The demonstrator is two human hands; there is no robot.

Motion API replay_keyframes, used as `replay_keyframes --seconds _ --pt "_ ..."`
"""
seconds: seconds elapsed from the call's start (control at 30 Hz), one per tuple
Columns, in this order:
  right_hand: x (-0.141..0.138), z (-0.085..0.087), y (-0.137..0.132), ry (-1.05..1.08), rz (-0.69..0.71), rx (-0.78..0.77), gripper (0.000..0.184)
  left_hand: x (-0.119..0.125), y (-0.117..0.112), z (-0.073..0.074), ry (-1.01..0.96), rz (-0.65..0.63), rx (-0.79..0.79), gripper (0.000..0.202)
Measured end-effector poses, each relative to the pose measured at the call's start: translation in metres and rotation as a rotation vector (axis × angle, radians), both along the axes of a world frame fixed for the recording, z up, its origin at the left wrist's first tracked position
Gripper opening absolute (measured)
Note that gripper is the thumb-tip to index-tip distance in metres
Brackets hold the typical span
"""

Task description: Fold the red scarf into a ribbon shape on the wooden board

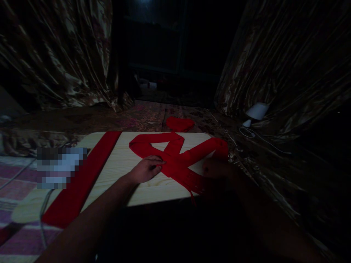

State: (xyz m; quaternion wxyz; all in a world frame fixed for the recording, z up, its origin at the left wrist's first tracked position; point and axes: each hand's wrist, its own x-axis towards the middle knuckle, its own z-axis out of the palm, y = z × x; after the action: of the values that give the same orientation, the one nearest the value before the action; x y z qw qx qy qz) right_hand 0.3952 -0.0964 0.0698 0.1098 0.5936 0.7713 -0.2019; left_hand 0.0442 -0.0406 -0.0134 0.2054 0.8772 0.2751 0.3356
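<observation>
A long red cloth strip point(175, 162) lies looped and crossed over itself on a pale wooden tabletop point(117, 182). Thin loose threads or fringe hang from its near end at the table's front edge. My left hand point(146, 170) rests at the left side of the crossing, its fingers bent and pinching the cloth's edge. In deep shadow at the right, my right hand point(218, 169) is closed beside the strip's right-hand loop. What its fingers hold, if anything, is too dark to make out.
A wide red band point(90, 175) lies across the tabletop's left part. Beyond the far edge sits a bunched red cloth point(179, 124). A small white lamp point(257, 111) with a cord stands at right. A cable point(44, 215) runs at left near a pixelated patch. Curtains point(68, 54) hang behind.
</observation>
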Motion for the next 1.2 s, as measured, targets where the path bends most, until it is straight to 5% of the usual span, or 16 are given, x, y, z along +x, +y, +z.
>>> replay_keyframes --seconds 0.27,0.43,0.67,0.83,0.93,1.07,1.2 --pt "-0.06 -0.012 -0.021 0.263 -0.031 0.35 0.019 0.0 -0.004 0.005 0.027 0.021 -0.005 0.034" --pt "-0.087 -0.02 -0.032 0.107 -0.065 0.521 0.022 0.004 -0.02 0.023 0.142 0.078 0.1 0.044" --pt "-0.102 -0.026 -0.042 -0.031 0.024 0.504 0.039 0.028 -0.041 0.039 0.326 -0.011 0.204 0.059" --pt "-0.112 -0.032 -0.046 -0.22 0.03 0.528 0.019 0.034 -0.041 0.032 0.402 0.027 0.166 0.06" --pt "-0.113 -0.026 -0.043 -0.242 0.028 0.503 0.022 0.041 -0.044 0.036 0.444 0.079 0.165 0.06" --pt "-0.107 -0.004 -0.035 -0.101 -0.046 0.45 0.02 0.059 -0.05 0.043 0.475 0.255 0.18 0.052" --pt "-0.097 0.004 -0.023 0.27 -0.084 0.507 0.013 0.079 -0.053 0.046 0.479 0.414 0.15 0.037"
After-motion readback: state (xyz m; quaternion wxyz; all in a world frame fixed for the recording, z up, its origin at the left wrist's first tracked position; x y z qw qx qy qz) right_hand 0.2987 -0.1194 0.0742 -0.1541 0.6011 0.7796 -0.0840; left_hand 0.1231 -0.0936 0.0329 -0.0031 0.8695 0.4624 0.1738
